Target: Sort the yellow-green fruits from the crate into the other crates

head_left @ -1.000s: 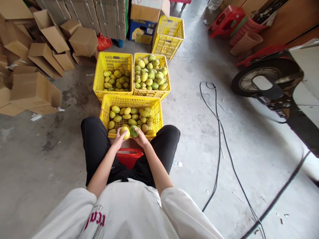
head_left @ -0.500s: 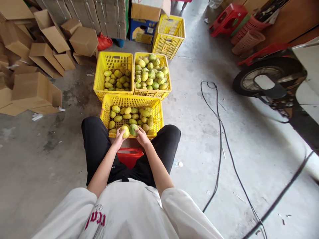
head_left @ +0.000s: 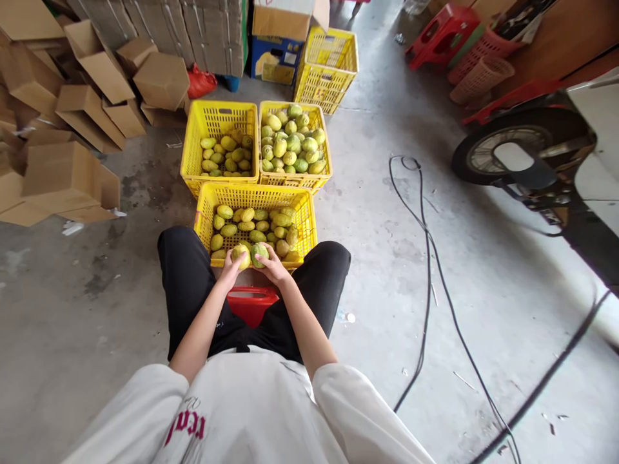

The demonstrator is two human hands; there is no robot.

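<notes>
In my left hand [head_left: 231, 267] is a yellow, oval melon-like fruit [head_left: 242, 256], with the fingers curled round its side. My right hand [head_left: 273, 264] grips a greener one [head_left: 260, 255], its thumb lying across the near face. The two fruits are side by side, very close together, over the near rim of the front yellow crate [head_left: 309, 219]. Several more yellow and green fruits [head_left: 257, 236] lie loose in that crate. Part of the fingers on both hands is hidden behind the fruits.
Behind stand a left yellow crate [head_left: 193, 138] partly filled with fruit and a fuller right one [head_left: 325, 145]. A red stool [head_left: 253, 306] shows between my knees. Cardboard boxes [head_left: 62, 174] pile up left; a black cable [head_left: 426, 258] and a motorbike wheel [head_left: 512, 148] are right.
The green fruit has turned in my right hand, and the thumb now reaches further across it. The left hand and its yellow fruit have barely shifted.
</notes>
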